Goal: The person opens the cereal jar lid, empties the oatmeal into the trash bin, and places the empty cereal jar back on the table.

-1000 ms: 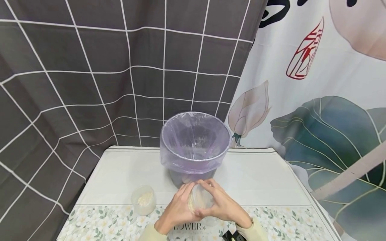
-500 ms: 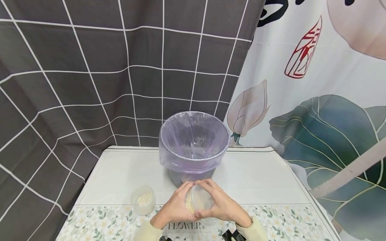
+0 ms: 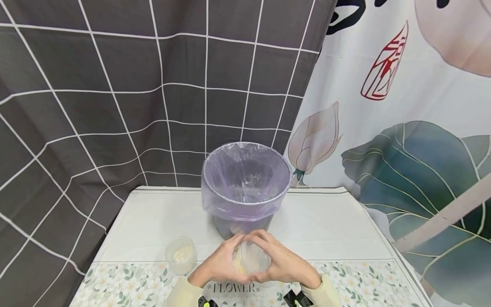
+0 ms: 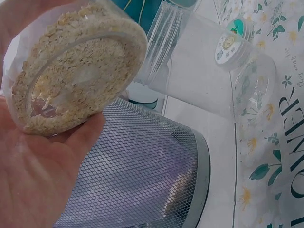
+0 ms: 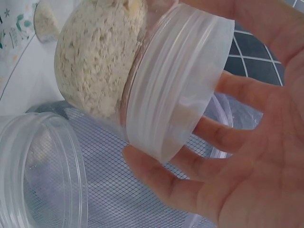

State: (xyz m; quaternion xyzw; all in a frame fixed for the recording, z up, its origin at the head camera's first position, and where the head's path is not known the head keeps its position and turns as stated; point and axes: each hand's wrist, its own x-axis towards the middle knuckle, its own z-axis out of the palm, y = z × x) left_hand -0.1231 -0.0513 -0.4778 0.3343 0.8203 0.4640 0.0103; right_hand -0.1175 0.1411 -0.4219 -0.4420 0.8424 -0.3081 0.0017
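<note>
Both hands hold a tilted clear plastic jar of oat flakes (image 4: 80, 80) in front of the bin. My left hand (image 3: 220, 264) grips its body from the left, with the jar's base facing the left wrist camera. On its mouth sits a translucent screw lid (image 5: 175, 85), and my right hand (image 3: 285, 260) holds the lid's rim with curled fingers. In the right wrist view the flakes lie against the jar's side. A second clear jar (image 4: 194, 61), without flakes, stands close by on the table, next to a small round lid with a green label (image 4: 232, 42).
A mesh bin (image 4: 137, 161) with a purple liner (image 3: 245, 204) stands just beyond the hands. To the left, an open clear tub of pale flakes (image 3: 181, 256) rests on the flowered cloth (image 3: 126, 281). A dark checked curtain (image 3: 184, 106) hangs behind the table.
The left hand and forearm have shifted slightly left, and the lid now faces the head camera more fully. Both hands keep their hold on the jar and lid.
</note>
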